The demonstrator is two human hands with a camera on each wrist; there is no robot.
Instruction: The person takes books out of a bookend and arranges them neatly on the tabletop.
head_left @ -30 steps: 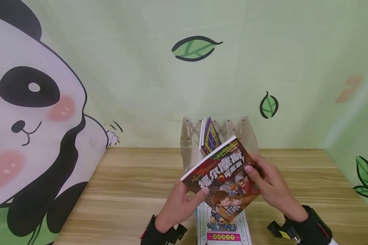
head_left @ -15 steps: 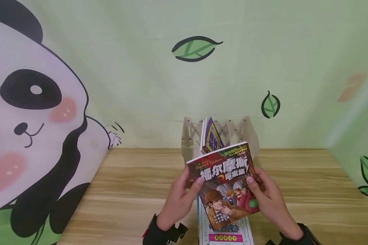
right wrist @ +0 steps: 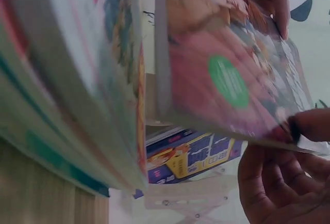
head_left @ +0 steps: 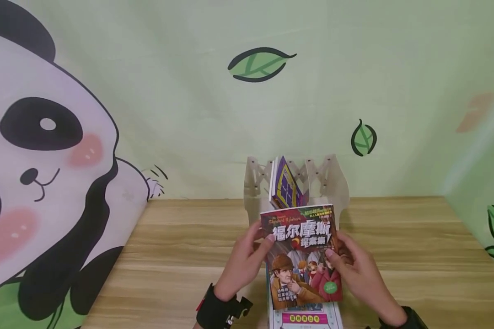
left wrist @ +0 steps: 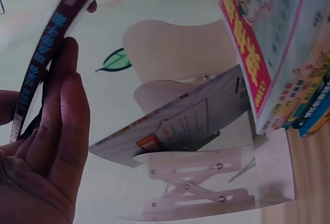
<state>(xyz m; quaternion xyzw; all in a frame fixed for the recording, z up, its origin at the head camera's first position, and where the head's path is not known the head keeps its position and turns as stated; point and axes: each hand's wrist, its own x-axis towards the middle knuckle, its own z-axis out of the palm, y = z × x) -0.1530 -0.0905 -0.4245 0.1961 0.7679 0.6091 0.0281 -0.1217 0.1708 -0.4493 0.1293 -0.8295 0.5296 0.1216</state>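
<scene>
A brown and red Sherlock Holmes book [head_left: 300, 260] is held up between both hands, cover toward the head camera. On its left edge my left hand [head_left: 244, 258] grips it, thumb on the cover and fingers behind. My right hand [head_left: 358, 267] pinches the right edge the same way. Under it lies a stack of books [head_left: 304, 318]; the left wrist view shows several coloured spines [left wrist: 304, 92]. Behind stands a beige folding bookend [head_left: 337, 183], with a purple book [head_left: 286, 185] leaning in it; in the right wrist view that purple book [right wrist: 196, 157] shows a yellow panel.
A wood-grain table [head_left: 181, 256] carries everything. At its back rises a pale green backdrop [head_left: 181, 91] printed with leaves and a large panda [head_left: 53, 183]. Black wrist straps [head_left: 220, 308] sit at both wrists.
Both hands have turned the Sherlock Holmes book from a steep tilt to nearly straight and lowered it slightly toward the person. The bookend and purple book have stayed put.
</scene>
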